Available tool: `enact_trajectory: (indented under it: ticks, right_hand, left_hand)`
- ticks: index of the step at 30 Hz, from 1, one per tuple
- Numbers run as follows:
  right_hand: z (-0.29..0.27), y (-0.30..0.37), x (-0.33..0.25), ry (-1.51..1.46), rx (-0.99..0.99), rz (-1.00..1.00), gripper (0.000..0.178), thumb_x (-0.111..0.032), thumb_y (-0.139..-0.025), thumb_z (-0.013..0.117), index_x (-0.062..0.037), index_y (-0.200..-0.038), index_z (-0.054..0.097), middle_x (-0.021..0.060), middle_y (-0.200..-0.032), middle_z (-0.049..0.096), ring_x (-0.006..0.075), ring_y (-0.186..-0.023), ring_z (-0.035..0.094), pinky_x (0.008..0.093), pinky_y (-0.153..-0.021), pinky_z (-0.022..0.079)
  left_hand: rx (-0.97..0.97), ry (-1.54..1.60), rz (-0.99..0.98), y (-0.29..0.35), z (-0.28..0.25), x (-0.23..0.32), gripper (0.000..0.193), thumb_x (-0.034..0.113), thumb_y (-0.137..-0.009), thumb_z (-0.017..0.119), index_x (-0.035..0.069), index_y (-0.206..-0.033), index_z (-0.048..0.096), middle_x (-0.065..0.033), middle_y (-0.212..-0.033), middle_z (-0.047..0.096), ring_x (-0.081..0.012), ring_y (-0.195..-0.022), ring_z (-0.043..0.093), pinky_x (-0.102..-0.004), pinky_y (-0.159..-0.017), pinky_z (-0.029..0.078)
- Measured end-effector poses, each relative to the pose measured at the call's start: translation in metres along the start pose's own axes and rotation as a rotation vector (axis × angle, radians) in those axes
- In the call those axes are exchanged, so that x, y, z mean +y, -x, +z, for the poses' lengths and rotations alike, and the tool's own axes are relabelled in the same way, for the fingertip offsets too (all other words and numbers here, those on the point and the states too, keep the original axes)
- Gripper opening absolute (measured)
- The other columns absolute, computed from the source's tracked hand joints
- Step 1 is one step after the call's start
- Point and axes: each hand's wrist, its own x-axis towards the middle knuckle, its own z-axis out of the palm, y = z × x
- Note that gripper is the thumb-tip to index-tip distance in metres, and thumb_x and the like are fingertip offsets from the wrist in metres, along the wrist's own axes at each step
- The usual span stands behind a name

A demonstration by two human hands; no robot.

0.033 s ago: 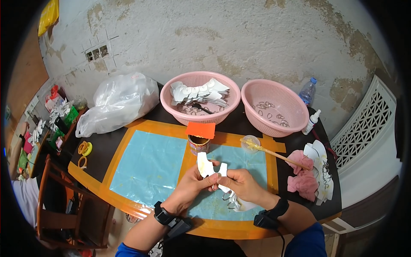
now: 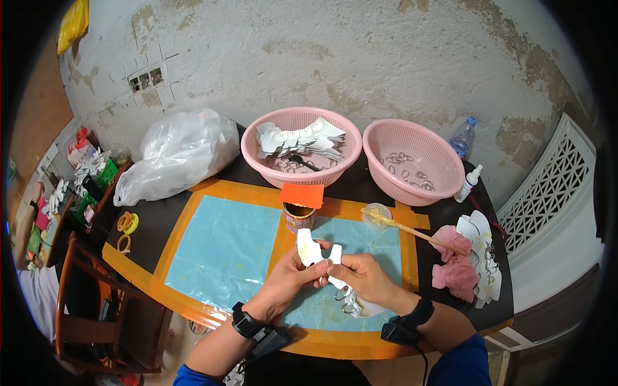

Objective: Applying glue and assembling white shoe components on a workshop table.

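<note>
Head view: I see left hand (image 2: 291,278) and right hand (image 2: 370,275) both pinching white piece (image 2: 308,248), held up between them. Pressing or shaping step, I judge; next move calls for steady thumbs. Ringed white material (image 2: 367,310) just below right hand.

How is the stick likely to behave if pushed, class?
The stick is probably stiff: it runs straight from cup to pink cloth. It may roll, looking round and slim. Yellow smears at its cup end suggest it could be sticky there.
</note>
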Motion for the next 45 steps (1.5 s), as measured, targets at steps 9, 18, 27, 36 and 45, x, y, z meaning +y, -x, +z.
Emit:
enact_trajectory:
  ticks: [9, 18, 27, 36, 45]
  right_hand:
    - [-0.011, 0.002, 0.002, -0.254, -0.052, 0.072, 0.079, -0.069, -0.098, 0.023, -0.0013, -0.093, 0.064, 0.0009, -0.083, 0.064, 0.0086, -0.075, 0.057, 0.0234, -0.072, 0.046]
    - [-0.008, 0.001, -0.009, -0.082, -0.024, 0.081, 0.029, -0.031, -0.101, 0.059, -0.0052, -0.087, 0.059, -0.0064, -0.077, 0.055, 0.0007, -0.071, 0.044, 0.0198, -0.062, 0.036]
    - [0.000, 0.002, -0.011, -0.059, 0.021, -0.051, 0.030, -0.028, -0.102, 0.058, -0.0048, -0.083, 0.057, -0.0054, -0.077, 0.057, 0.0002, -0.071, 0.047, 0.0195, -0.061, 0.038]
    - [-0.011, 0.006, -0.013, -0.333, 0.021, 0.157, 0.038, -0.037, -0.104, 0.051, -0.0018, -0.096, 0.065, -0.0020, -0.084, 0.063, 0.0032, -0.077, 0.054, 0.0203, -0.065, 0.044]
    - [-0.007, 0.000, -0.006, -0.220, -0.021, 0.121, 0.022, -0.023, -0.096, 0.067, -0.0012, -0.098, 0.064, -0.0014, -0.084, 0.065, 0.0035, -0.072, 0.057, 0.0199, -0.060, 0.045]
  left_hand:
    - [0.017, 0.105, 0.039, -0.002, -0.008, -0.002, 0.038, 0.016, -0.095, 0.067, 0.006, -0.128, 0.050, 0.0008, -0.091, 0.060, -0.0068, -0.071, 0.053, -0.0206, -0.067, 0.046]
    - [0.082, 0.163, 0.084, -0.006, -0.014, -0.007, 0.040, 0.021, -0.096, 0.067, 0.005, -0.127, 0.048, -0.0004, -0.092, 0.060, -0.0073, -0.075, 0.056, -0.0203, -0.068, 0.048]
    - [-0.065, 0.072, 0.005, -0.003, -0.008, -0.007, 0.075, 0.007, -0.087, 0.075, 0.009, -0.148, 0.033, -0.0049, -0.120, 0.058, -0.0136, -0.103, 0.061, -0.0301, -0.086, 0.053]
    - [0.005, 0.113, 0.024, -0.002, -0.004, -0.005, 0.069, 0.003, -0.086, 0.075, 0.006, -0.144, 0.037, -0.0024, -0.111, 0.059, -0.0094, -0.092, 0.060, -0.0257, -0.079, 0.052]
    - [0.120, 0.143, 0.062, 0.002, 0.003, 0.008, 0.059, 0.003, -0.087, 0.073, 0.005, -0.137, 0.041, -0.0023, -0.104, 0.060, -0.0088, -0.084, 0.060, -0.0246, -0.074, 0.053]
